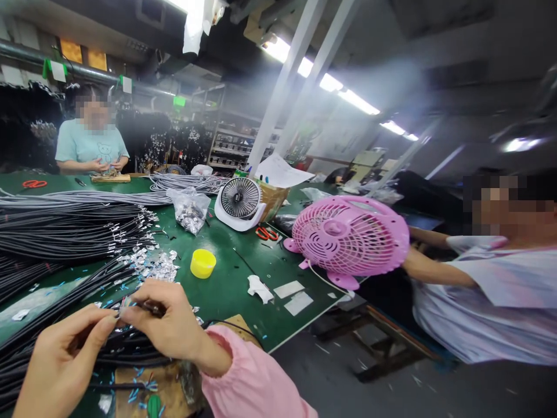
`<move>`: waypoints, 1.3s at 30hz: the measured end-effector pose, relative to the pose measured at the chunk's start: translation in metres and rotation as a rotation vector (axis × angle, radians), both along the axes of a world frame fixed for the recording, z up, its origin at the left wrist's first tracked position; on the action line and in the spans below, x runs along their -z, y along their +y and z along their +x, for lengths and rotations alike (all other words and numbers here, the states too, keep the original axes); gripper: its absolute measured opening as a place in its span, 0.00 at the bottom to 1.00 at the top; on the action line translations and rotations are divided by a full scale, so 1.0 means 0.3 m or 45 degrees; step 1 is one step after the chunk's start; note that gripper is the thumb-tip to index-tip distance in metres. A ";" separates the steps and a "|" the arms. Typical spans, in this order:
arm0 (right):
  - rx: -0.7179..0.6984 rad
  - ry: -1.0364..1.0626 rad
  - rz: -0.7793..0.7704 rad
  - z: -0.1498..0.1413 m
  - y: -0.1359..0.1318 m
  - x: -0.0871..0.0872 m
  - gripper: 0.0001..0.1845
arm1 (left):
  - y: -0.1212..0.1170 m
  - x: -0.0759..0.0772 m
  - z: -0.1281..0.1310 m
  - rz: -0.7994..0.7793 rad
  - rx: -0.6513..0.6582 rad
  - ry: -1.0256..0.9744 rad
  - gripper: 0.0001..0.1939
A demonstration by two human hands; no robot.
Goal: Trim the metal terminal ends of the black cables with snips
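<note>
Down at the near edge, the left hand point(65, 360) has thumb and forefinger pressed in a narrow pinch; what lies inside it is too small to tell. Right up against it, the right hand point(176, 325), coming out of a pink sleeve point(256, 377), pinches fine coloured wires point(125, 302) between its fingertips, above the dark cables. Below sits a wooden board point(172, 386) strewn with blue scraps. Black cables point(65, 232) fan across the left side, their stripped ends by silvery foil pieces point(159, 264). Just beyond, a yellow tub point(203, 263) on the green table point(237, 284)! Over to the right, a pink fan point(343, 238) at the table edge, and a co-worker point(491, 302) reaching behind it. Farther back: red-handled scissors point(266, 233), a white fan point(238, 200), a clear plastic bag point(190, 210), grey cables point(87, 198), and at far left another person in a mint T-shirt point(87, 142), hands over a small wooden block point(111, 178).
</note>
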State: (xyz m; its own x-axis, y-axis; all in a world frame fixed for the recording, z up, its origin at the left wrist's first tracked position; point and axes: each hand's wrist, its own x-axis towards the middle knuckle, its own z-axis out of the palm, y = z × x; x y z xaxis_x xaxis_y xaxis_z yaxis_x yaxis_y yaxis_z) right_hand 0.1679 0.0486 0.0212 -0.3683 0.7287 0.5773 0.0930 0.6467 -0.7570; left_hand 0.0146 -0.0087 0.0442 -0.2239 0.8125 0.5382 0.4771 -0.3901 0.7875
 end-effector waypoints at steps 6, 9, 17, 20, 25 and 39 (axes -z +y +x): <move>0.332 -0.014 0.821 0.025 0.009 0.041 0.12 | 0.004 0.004 0.020 -0.075 0.016 0.082 0.36; 0.595 0.068 0.708 0.042 0.019 0.024 0.12 | 0.009 0.007 0.015 -0.062 -0.025 0.048 0.38; 0.425 0.133 0.529 0.021 -0.002 0.019 0.08 | -0.003 0.027 0.023 0.084 -0.169 -0.092 0.31; 0.359 0.062 0.560 0.020 -0.008 0.034 0.06 | -0.010 0.075 0.008 0.076 -0.151 -0.096 0.27; 0.318 -0.034 0.607 0.026 -0.008 0.041 0.09 | -0.015 0.157 -0.020 0.017 -0.105 -0.095 0.19; 0.257 0.170 0.334 0.017 -0.018 0.020 0.05 | -0.026 0.124 -0.008 0.163 -0.242 0.108 0.18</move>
State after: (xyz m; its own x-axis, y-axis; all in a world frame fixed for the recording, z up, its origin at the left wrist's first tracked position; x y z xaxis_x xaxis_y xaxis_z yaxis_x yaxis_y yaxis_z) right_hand 0.1729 0.0432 0.0152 -0.1408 0.5995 0.7879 0.1503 0.7995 -0.5815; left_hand 0.0122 -0.0166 0.0069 -0.3155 0.6842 0.6575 0.6139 -0.3812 0.6913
